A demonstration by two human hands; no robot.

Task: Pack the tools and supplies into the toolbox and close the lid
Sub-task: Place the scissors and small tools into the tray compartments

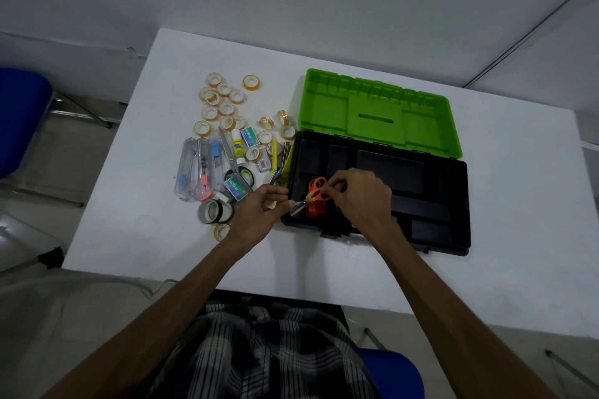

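We see our two forearms bare, with no sleeves reaching them and nothing on the wrists. Below them our plaid shirt (269, 353) shows, dark with pale crossing stripes, its cloth creased in loose folds.

single head-worn view — looking steeply down, close over table (518, 191), wide-angle

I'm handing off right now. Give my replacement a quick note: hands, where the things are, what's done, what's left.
Left hand holds the blade end of the orange scissors; right hand pinches their handles over the toolbox, front-left corner.
Something red sits below them in the box.
Lid open.
Left: tape rolls, cutters, staple boxes, glue remain on the table, then close the lid.
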